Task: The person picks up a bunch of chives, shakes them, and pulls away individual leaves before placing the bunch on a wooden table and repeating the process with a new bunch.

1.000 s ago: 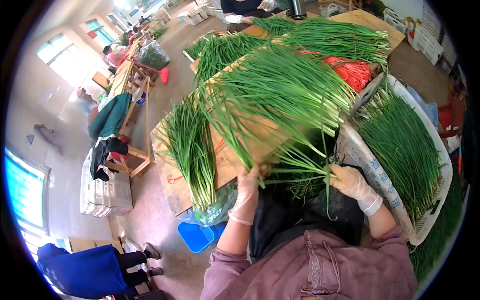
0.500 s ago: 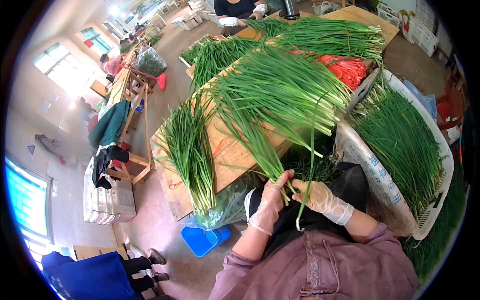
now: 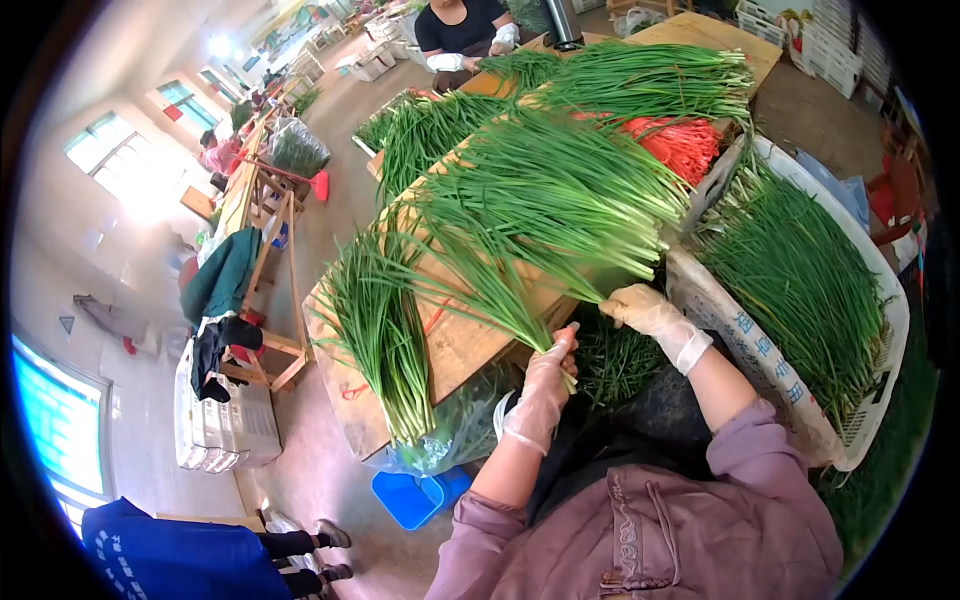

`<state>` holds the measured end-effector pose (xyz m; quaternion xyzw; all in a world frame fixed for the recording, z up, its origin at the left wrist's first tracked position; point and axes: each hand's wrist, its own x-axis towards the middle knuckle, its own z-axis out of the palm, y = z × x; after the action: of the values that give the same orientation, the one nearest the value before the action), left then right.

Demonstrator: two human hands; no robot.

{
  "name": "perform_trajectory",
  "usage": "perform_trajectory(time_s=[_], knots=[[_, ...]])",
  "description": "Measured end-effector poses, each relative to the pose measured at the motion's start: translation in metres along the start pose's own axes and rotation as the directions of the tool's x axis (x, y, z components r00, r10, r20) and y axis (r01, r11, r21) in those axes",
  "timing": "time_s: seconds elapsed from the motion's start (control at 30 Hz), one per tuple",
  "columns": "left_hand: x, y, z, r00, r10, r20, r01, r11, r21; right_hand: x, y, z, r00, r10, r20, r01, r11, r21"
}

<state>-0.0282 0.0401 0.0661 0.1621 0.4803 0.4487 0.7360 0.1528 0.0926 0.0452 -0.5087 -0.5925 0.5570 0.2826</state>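
My gloved left hand point(image 3: 550, 368) is closed around the white stalk ends of a small bunch of garlic chives point(image 3: 500, 300). Their green leaves trail back over the table toward the far left. To its right, my gloved right hand point(image 3: 642, 310) pinches a few stalk ends at the near edge of the large chive pile point(image 3: 560, 190). That pile spreads across the wooden table point(image 3: 465, 345). A separate sorted bundle point(image 3: 385, 345) lies at the table's left end, stalks toward me.
A white basket point(image 3: 890, 345) full of chives stands on my right. Red ties point(image 3: 675, 148) lie behind the pile. A blue bin point(image 3: 410, 500) sits on the floor below the table. Across the table is a co-worker point(image 3: 460, 35); another person in blue point(image 3: 180, 555) stands lower left.
My right hand has moved away from my left, up to the pile's near edge. The single long leaf hanging by it is gone from view. My left hand still grips its bunch.
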Motion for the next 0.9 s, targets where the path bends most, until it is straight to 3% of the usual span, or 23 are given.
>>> perform_trajectory(time_s=[0.07,0.13,0.17,0.2,0.3,0.33,0.37,0.4,0.43,0.47,0.53,0.6,0.63,0.67,0.73,0.77,0.8,0.83,0.87,0.9], knots=[[-0.001,0.001,0.005,0.998,-0.059,0.021,0.061,0.996,-0.063,-0.02,-0.022,0.014,0.998,-0.037,0.06,0.023,0.974,0.225],[0.005,-0.003,0.0,0.993,-0.031,0.113,0.039,0.997,-0.07,-0.033,-0.025,0.034,0.966,-0.056,0.253,0.011,0.984,0.176],[0.001,-0.003,0.001,0.988,-0.083,0.132,0.098,0.988,-0.116,-0.041,-0.031,0.038,0.954,-0.059,0.294,0.032,0.995,0.098],[-0.004,-0.002,0.002,0.979,-0.134,0.153,0.158,0.974,-0.159,-0.043,-0.03,0.041,0.942,-0.022,0.334,-0.052,0.976,0.212],[0.0,-0.009,-0.003,0.963,-0.133,0.233,0.179,0.966,-0.188,-0.047,-0.021,0.041,0.96,-0.109,0.259,0.061,0.98,0.189],[0.001,-0.01,-0.003,0.963,-0.133,0.233,0.178,0.966,-0.188,-0.046,-0.012,0.047,0.927,-0.373,0.046,0.372,0.928,0.026],[0.001,-0.012,-0.002,0.978,-0.091,0.19,0.124,0.978,-0.169,-0.046,-0.006,0.051,0.768,-0.63,-0.113,0.605,0.772,-0.196],[0.001,-0.013,0.0,0.988,-0.048,0.146,0.07,0.987,-0.148,-0.05,-0.007,0.052,0.768,-0.631,-0.113,0.605,0.772,-0.197],[0.001,-0.013,0.004,0.997,-0.01,0.072,0.018,0.993,-0.118,-0.055,-0.011,0.051,0.701,-0.683,-0.206,0.606,0.722,-0.333],[0.002,-0.008,0.006,0.997,-0.01,0.073,0.019,0.993,-0.119,-0.06,-0.014,0.05,0.616,-0.735,-0.283,0.582,0.667,-0.466],[0.003,0.012,0.008,0.988,0.148,0.033,-0.141,0.977,-0.162,-0.074,-0.011,0.042,0.574,-0.746,-0.338,0.501,0.647,-0.575],[0.007,0.031,0.008,0.983,0.185,-0.006,-0.181,0.957,-0.228,-0.09,0.0,0.032,0.692,-0.673,-0.261,0.339,0.622,-0.706],[0.006,0.04,0.009,0.985,0.174,-0.003,-0.171,0.96,-0.222,-0.095,0.015,0.025,0.892,-0.436,-0.12,0.176,0.578,-0.797],[0.004,0.045,0.011,0.987,0.162,0.0,-0.158,0.964,-0.215,-0.099,0.044,0.014,0.977,-0.201,0.074,0.174,0.539,-0.824],[0.007,0.044,0.011,0.986,0.159,0.041,-0.147,0.967,-0.207,-0.1,0.014,-0.002,0.994,-0.092,0.053,0.092,0.502,-0.86],[0.012,0.038,0.009,0.988,0.086,0.126,-0.054,0.969,-0.24,-0.092,0.002,-0.006,0.942,-0.31,-0.126,0.053,0.509,-0.859],[0.013,0.031,0.007,0.978,0.012,0.207,0.045,0.963,-0.265,-0.082,-0.01,-0.011,0.891,-0.374,-0.256,-0.04,0.497,-0.867],[0.008,0.026,0.012,0.979,-0.031,0.201,0.081,0.965,-0.248,-0.075,-0.024,-0.016,0.801,-0.52,-0.296,-0.083,0.393,-0.916],[0.011,0.018,0.012,0.973,-0.089,0.215,0.141,0.96,-0.243,-0.069,-0.046,-0.023,0.78,-0.541,-0.313,-0.079,0.411,-0.908],[0.011,0.013,0.012,0.971,-0.113,0.211,0.164,0.957,-0.239,-0.058,-0.054,-0.03,0.756,-0.597,-0.268,-0.076,0.327,-0.942]])
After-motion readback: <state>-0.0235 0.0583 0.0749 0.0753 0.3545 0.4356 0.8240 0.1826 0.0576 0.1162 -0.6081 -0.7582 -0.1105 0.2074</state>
